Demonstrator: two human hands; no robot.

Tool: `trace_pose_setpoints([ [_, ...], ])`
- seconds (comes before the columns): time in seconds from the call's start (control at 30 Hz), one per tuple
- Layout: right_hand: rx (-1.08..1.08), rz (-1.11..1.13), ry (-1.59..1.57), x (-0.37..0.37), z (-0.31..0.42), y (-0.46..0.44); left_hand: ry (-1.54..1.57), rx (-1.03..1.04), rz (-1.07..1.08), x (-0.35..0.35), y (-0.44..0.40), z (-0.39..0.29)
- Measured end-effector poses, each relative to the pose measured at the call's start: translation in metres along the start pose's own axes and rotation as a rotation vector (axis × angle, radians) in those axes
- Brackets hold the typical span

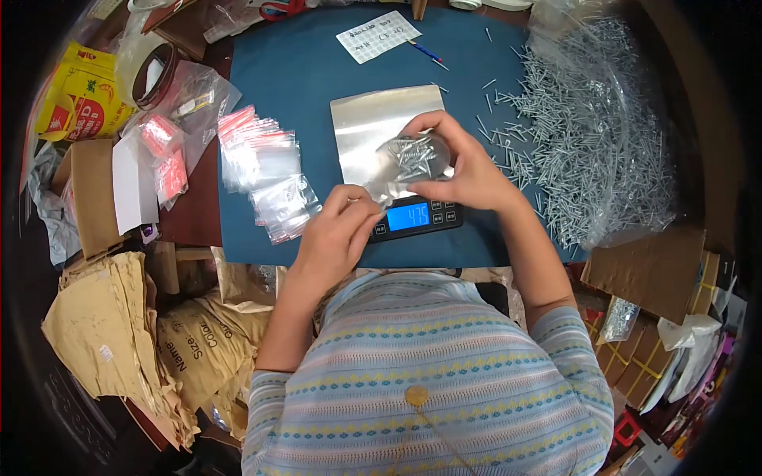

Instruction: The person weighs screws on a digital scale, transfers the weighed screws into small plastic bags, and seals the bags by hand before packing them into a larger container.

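My right hand (pixel 464 170) curls around a small round container (pixel 435 155) of screws (pixel 414 157), held tilted over the scale's metal plate (pixel 369 119). My left hand (pixel 340 230) is closed in a pinch at the front left of the plate, on what looks like the edge of a clear plastic bag (pixel 389 193). The bag lies near the container's mouth, partly hidden by my fingers. Below my hands the blue display (pixel 408 216) of the scale reads 475.
A large pile of screws (pixel 587 151) spreads on clear plastic at the right. Small zip bags (pixel 266 163) with red edges lie stacked at the left. A marked paper (pixel 377 36) and a blue pen (pixel 425 51) are at the back of the blue mat (pixel 294 59).
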State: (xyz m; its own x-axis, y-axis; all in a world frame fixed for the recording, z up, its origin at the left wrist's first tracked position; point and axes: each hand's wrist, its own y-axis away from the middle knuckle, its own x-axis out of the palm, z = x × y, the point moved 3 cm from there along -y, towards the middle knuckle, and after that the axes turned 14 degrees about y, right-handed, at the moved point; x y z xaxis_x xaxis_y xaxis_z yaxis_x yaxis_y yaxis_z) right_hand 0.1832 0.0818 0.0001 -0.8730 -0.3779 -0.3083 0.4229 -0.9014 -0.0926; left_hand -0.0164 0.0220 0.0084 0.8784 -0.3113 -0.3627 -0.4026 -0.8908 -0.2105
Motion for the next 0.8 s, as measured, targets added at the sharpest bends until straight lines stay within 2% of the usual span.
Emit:
trace_pose_setpoints([
  [0.03,-0.047,0.044,0.048,0.001,0.012,-0.002,-0.008,0.01,0.008,0.003,0.0,0.001],
  [0.13,-0.285,0.167,0.515,0.01,0.048,-0.01,-0.026,0.112,-0.014,0.011,-0.002,-0.001],
  [0.17,-0.215,0.17,0.587,0.017,0.059,-0.01,-0.025,0.146,-0.033,0.012,-0.004,-0.002],
  [0.27,-0.374,0.072,0.768,0.024,0.075,-0.009,-0.012,0.196,-0.088,0.011,-0.006,-0.004],
  [0.43,-0.339,-0.037,0.636,-0.007,0.067,-0.008,0.004,0.113,-0.151,0.001,-0.002,-0.003],
  [0.53,-0.075,-0.079,0.339,-0.012,0.009,-0.006,-0.091,0.161,-0.161,-0.008,-0.002,-0.006],
  [0.57,0.012,-0.04,0.451,-0.012,-0.021,-0.004,-0.053,0.174,-0.202,-0.011,-0.003,-0.006],
  [0.67,-0.218,-0.133,0.919,-0.003,-0.012,0.003,0.083,0.16,-0.27,-0.019,-0.005,-0.004],
  [0.7,-0.234,-0.164,0.807,0.0,-0.002,0.002,0.144,0.117,-0.254,-0.022,-0.003,-0.001],
  [0.8,-0.31,0.048,0.626,0.005,0.03,-0.005,0.264,0.06,-0.228,-0.024,0.003,0.001],
])
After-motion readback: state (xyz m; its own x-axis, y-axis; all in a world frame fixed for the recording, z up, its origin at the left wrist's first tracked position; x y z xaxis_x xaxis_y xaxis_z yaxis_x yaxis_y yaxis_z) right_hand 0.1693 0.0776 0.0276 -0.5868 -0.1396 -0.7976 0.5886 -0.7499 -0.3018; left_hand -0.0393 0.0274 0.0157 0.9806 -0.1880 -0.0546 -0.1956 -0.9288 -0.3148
